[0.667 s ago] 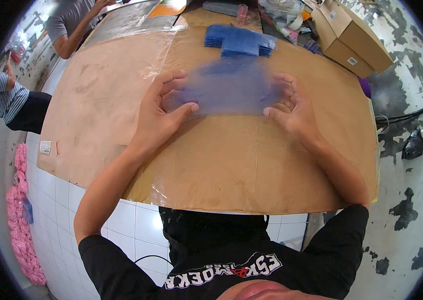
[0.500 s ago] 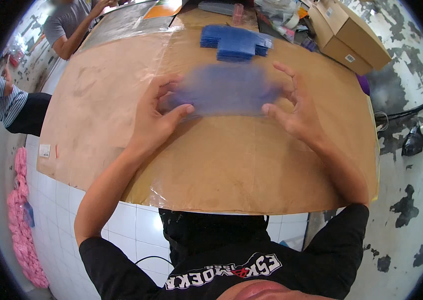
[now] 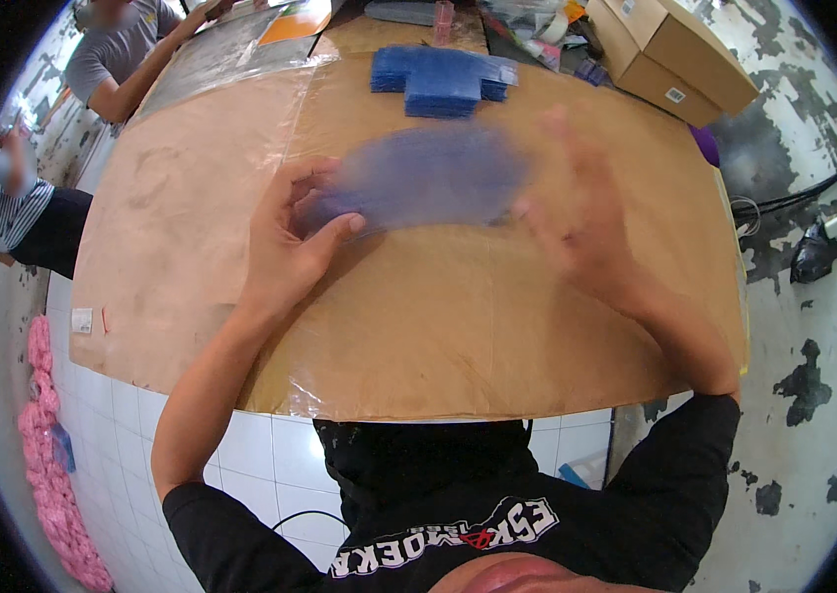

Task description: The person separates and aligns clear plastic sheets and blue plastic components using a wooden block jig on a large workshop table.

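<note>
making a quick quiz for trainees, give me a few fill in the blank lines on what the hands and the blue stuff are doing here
1. The left hand grips one end of a translucent ____ sheet.
2. The right hand, blurred, is at the sheet's ____ end.
3. A stack of blue pieces lies on the table ____ the held sheet, farther from the person.
4. Two cardboard ____ sit at the table's far right corner.

Missing words: blue; right; beyond; boxes
</note>
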`<state>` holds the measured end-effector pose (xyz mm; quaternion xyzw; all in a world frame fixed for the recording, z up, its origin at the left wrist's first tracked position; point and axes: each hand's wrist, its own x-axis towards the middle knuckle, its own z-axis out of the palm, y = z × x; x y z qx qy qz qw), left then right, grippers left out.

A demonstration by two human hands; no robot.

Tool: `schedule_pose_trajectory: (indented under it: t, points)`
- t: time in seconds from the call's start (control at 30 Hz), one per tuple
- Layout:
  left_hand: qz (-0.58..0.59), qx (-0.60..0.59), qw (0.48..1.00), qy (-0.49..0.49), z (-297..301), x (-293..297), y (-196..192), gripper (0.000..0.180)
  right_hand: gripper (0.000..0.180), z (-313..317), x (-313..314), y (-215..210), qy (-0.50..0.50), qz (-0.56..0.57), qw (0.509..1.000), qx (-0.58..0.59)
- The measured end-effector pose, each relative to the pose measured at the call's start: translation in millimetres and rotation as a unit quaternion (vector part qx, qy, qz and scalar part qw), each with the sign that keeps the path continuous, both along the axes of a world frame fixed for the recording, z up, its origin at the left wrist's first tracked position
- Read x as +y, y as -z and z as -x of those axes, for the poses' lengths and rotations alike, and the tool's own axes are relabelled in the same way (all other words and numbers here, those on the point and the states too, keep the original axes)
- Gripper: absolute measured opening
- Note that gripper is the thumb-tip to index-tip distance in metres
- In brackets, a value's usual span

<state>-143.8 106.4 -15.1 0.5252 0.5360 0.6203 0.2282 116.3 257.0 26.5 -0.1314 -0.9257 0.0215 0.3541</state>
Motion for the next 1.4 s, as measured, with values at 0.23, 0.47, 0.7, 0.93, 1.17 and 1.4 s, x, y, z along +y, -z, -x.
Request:
schedule_pose_trajectory:
  t: [0.23,0.47,0.7,0.93,1.17,1.4]
  points:
    - [0.014,-0.015,1.0,0.01,-2,-2,-6,0.047,0.083,1,7,10,0.007,0.089,0.996,0.024]
    - [0.013,0.009,1.0,0.0,-3,-2,-1,0.052,0.089,16,25,40,-0.108,0.582,0.792,0.147]
    - [-0.026,0.045,0.999,-0.005,0,-3,-1,0.061,0.073,43,5,42,-0.15,0.63,0.746,0.158]
    - [-0.021,0.022,1.0,0.001,4,0,0,0.071,0.044,44,7,43,-0.078,0.542,0.822,0.159]
    - [-0.056,0.049,0.997,-0.013,11,0,3,0.072,0.032,41,9,45,-0.102,0.53,0.826,0.16]
    - [-0.041,0.019,0.999,-0.019,8,-3,-3,0.071,0.042,36,9,40,-0.071,0.545,0.831,0.089]
